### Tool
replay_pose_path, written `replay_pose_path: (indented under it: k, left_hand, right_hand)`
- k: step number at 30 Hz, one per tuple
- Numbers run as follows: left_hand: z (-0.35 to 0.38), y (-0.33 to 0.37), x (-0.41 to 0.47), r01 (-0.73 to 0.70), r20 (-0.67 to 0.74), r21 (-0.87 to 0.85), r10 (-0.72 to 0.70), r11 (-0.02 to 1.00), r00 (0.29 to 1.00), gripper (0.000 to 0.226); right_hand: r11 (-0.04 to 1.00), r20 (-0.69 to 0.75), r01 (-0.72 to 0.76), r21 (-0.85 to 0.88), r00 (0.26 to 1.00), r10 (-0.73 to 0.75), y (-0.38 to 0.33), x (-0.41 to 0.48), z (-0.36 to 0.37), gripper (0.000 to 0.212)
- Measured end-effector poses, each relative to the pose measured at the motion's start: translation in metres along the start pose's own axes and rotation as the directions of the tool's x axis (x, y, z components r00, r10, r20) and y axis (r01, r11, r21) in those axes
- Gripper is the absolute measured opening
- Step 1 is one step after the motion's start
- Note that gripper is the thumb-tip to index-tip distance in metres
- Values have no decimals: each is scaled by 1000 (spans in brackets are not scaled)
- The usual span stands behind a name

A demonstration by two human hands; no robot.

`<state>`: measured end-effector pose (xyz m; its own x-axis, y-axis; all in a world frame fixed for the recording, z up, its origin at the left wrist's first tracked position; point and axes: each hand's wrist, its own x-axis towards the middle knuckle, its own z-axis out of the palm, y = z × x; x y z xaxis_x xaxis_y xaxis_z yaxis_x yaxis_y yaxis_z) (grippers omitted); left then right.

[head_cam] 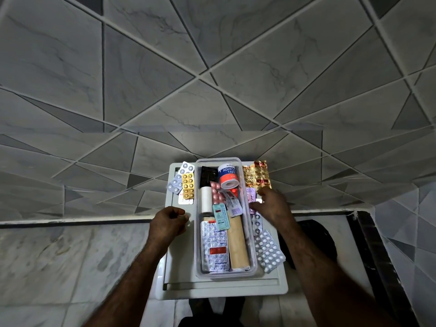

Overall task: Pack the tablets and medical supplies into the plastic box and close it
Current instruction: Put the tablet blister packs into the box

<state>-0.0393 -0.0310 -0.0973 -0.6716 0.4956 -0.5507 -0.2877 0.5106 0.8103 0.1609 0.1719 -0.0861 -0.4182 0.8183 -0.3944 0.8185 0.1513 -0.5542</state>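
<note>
A clear plastic box (252,267) stands open on a white tray (179,286). Inside lie an adhesive tape roll (228,176), a black-capped white tube (206,194), a tan bandage roll (238,241), a pink blister strip (216,192) and a silver tablet strip (215,246). Left of the box lie a yellow blister strip (188,186) and silver strips (179,179). To its right lie a gold foil strip (257,174) and a large silver blister sheet (269,250). My left hand (168,224) is curled beside the box's left wall, holding nothing. My right hand (271,204) rests with spread fingers on strips right of the box.
The tray sits on a white stool or ledge against a grey tiled wall (212,79). Marble floor (59,256) spreads to the left. A dark round object (323,241) lies at the right, behind my right forearm. No lid can be seen.
</note>
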Motion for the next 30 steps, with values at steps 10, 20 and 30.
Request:
replay_pose_path:
  k: [10,20,30]
  left_hand:
    - [-2,11,7,-23,-34,32,24,999,999,11]
    - [1,12,19,-27,-47,34,28,999,999,11]
    - [6,14,27,-8,-45,66,11,998,999,14]
  right_hand:
    - [998,-47,37,-51,998,-39,-12,20,11,29]
    - [938,-218,30,346,975,49,-34,1,-35,10]
    - [923,-82,106,370,993,-81,-73,-21,-13,13]
